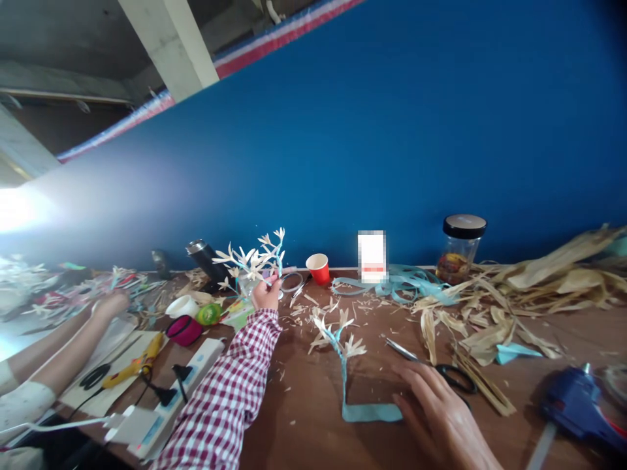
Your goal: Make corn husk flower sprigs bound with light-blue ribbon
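Observation:
My left hand (267,295), in a red-and-white checked sleeve, is closed around the stem of a husk-flower branch (252,261) with pale petals, raised above the table's far side. A second husk-flower branch (337,339) lies in the middle, its stem wrapped in light blue tape (372,412) that trails to the right. My right hand (441,405) rests low on the brown table with fingers stretched out, its thumb by the tape's loose end; whether they touch I cannot tell. Scissors (404,350) with black handles lie just beyond it.
A blue glue gun (571,398) lies at right, with dried husks (548,277), blue ribbon (416,282) and a lidded jar (460,251) behind. A red paper cup (319,267) stands at the back. Left are a power strip (193,378), a yellow glue gun (134,362) and another person's arms (73,352).

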### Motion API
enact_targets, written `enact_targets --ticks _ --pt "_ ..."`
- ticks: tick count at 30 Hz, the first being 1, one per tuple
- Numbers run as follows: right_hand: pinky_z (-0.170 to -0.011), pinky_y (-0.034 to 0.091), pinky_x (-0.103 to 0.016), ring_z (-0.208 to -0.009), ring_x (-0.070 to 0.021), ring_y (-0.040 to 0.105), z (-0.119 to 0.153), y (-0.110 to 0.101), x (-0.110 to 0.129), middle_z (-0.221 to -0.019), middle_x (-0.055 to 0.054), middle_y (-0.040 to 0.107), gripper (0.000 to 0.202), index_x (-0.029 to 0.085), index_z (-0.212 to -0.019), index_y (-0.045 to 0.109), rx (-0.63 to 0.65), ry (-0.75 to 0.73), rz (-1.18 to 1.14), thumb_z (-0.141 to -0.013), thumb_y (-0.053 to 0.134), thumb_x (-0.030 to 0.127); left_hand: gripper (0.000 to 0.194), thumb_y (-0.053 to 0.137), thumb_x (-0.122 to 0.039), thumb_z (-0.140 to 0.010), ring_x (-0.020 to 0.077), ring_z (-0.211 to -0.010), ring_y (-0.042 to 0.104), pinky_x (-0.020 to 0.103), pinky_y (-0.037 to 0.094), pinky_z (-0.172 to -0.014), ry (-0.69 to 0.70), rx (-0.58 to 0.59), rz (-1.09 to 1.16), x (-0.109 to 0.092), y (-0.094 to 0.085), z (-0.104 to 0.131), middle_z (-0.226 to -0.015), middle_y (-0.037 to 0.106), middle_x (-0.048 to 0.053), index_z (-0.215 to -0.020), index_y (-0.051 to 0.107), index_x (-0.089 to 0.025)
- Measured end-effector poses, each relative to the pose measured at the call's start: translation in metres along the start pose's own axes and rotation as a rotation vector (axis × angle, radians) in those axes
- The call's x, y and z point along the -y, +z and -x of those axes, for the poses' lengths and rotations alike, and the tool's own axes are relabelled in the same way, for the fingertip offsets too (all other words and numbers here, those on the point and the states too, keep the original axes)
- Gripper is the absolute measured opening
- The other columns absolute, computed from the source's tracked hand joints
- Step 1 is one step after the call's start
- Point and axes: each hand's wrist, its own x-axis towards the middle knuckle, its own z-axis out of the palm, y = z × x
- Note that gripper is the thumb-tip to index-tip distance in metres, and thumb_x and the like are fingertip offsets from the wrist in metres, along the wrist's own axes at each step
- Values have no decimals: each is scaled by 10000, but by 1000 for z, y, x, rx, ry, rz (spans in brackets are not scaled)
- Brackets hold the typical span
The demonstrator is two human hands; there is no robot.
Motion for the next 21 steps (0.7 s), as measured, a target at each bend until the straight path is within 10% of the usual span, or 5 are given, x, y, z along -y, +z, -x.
enact_targets --ticks 13,21 --pt "-788 545 -332 -962 -220 615 1 1 0 -1071 -93 619 259 203 -1122 533 4 9 6 -870 510 260 210 651 -313 -717 103 -475 538 229 448 -502 -54 307 107 -5 5 -3 -512 572 -27 -839 672 -144" --pt "-769 555 -311 -943 -213 632 1 2 -2 -1047 -90 636 255 203 -1111 539 -34 -23 50 -871 502 281 227 532 -306 -883 142 -791 610 322 529 -692 -173 464 9 -2 7 -16 -982 624 54 -1027 588 -141"
